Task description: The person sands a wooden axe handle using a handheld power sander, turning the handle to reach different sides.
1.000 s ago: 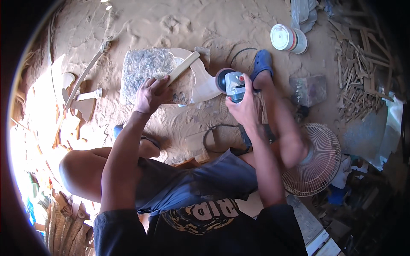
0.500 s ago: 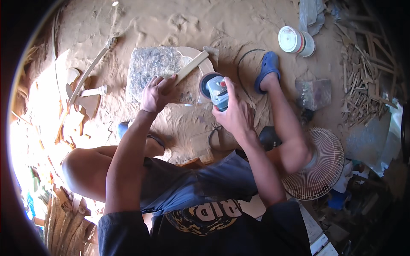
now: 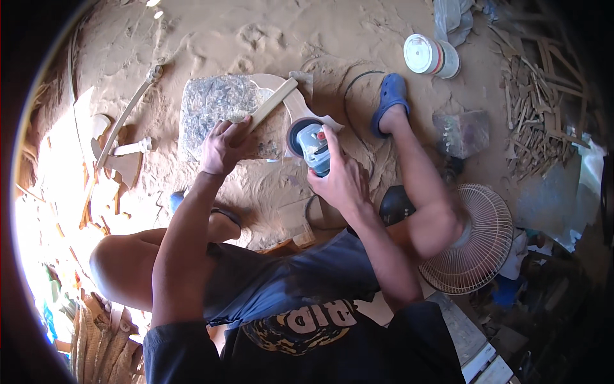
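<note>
My left hand (image 3: 224, 146) presses down on a pale curved wooden piece (image 3: 281, 105) that lies across a grey speckled slab (image 3: 214, 109) on the sandy ground. My right hand (image 3: 342, 176) is wrapped around a grey-and-blue hand-held power sander (image 3: 311, 144). The sander's round disc sits against the wooden piece just right of my left hand. My bare knees and a blue clog (image 3: 389, 101) on my right foot frame the work.
A white lidded tub (image 3: 430, 56) stands at the upper right. A fan guard (image 3: 476, 240) lies by my right knee. Wood offcuts (image 3: 543, 109) pile up at the right, carved wooden parts (image 3: 118, 150) at the left. A black cable (image 3: 355, 96) loops over the sand.
The sander and my right hand have moved left, from beside the blue clog to the wooden piece. My left hand has stayed on the wood.
</note>
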A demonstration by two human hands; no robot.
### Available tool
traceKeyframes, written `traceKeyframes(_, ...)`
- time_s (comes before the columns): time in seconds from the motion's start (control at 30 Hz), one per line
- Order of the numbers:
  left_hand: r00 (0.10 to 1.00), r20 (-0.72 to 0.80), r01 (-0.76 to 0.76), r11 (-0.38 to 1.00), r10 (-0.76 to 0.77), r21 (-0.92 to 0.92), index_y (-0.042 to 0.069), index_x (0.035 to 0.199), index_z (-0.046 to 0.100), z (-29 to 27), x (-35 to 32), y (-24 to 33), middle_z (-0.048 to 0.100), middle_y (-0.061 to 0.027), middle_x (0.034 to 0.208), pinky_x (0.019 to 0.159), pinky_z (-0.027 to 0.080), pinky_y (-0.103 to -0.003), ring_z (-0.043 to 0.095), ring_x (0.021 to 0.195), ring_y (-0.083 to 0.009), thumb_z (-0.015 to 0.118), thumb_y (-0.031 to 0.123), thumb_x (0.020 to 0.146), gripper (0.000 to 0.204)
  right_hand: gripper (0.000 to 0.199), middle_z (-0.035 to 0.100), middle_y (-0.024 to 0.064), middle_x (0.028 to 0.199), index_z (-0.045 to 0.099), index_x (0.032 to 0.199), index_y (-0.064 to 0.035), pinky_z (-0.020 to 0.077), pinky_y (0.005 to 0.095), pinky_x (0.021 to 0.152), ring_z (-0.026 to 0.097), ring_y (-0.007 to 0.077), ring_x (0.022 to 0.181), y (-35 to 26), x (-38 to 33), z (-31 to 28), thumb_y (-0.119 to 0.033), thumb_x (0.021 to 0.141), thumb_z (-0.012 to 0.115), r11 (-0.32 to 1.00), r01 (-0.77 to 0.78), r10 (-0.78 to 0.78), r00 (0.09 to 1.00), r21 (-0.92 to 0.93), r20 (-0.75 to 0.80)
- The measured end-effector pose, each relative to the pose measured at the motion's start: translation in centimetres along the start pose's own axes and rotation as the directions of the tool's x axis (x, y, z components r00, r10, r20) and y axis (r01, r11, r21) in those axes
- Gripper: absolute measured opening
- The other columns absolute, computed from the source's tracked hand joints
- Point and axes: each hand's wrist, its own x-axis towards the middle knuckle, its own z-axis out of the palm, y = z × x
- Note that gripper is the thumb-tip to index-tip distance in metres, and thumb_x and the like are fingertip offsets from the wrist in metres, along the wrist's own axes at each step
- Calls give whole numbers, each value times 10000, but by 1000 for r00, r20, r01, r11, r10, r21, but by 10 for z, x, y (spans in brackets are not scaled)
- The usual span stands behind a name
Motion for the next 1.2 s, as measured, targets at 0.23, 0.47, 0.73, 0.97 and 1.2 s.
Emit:
traceKeyframes(0.23, 1000, -25, 8, 1000, -8, -25, 168, 1282, 758, 0, 4, 5, 678, -74, 900, 735, 569, -421, 676, 833, -282, 857, 273, 822, 483, 889, 723, 294, 1132, 340, 1583, -166, 553, 591, 848, 706, 512, 992, 53, 20, -29, -256, 817, 783, 986, -167, 166, 928, 26, -334)
traceKeyframes(0.47, 999, -18, 36, 999, -36, 3, 168, 1283, 759, 1, 0, 2, 698, -69, 932, 749, 575, -421, 684, 851, -284, 860, 262, 821, 483, 910, 730, 292, 1130, 333, 1611, -161, 573, 574, 832, 722, 495, 948, 26, -10, -11, -253, 820, 775, 998, 39, -36, 998, 49, -59)
traceKeyframes(0.73, 999, -17, 51, 999, -51, -13, 179, 1279, 759, -5, 7, 12, 685, -61, 925, 740, 570, -422, 676, 852, -284, 854, 263, 821, 476, 919, 715, 290, 1194, 309, 1617, -129, 569, 560, 850, 722, 478, 985, 33, 16, -21, -230, 832, 777, 993, -110, 117, 940, 38, -320)
traceKeyframes(0.97, 995, 17, 97, 995, -97, 2, 198, 1265, 756, -6, 2, 6, 642, -65, 876, 739, 559, -420, 659, 842, -277, 828, 259, 836, 439, 923, 696, 303, 1226, 306, 1610, -148, 561, 584, 874, 703, 505, 1014, -5, 22, -16, -250, 827, 783, 997, 66, -71, 992, -45, -106)
traceKeyframes(1.2, 995, -1, 97, 995, -97, -39, 182, 1248, 762, -9, 4, 7, 652, -56, 874, 728, 560, -420, 659, 844, -269, 837, 277, 833, 433, 917, 714, 288, 1166, 310, 1601, -128, 564, 569, 855, 717, 472, 991, -15, 48, -22, -254, 830, 791, 996, -52, 36, 973, -67, -228)
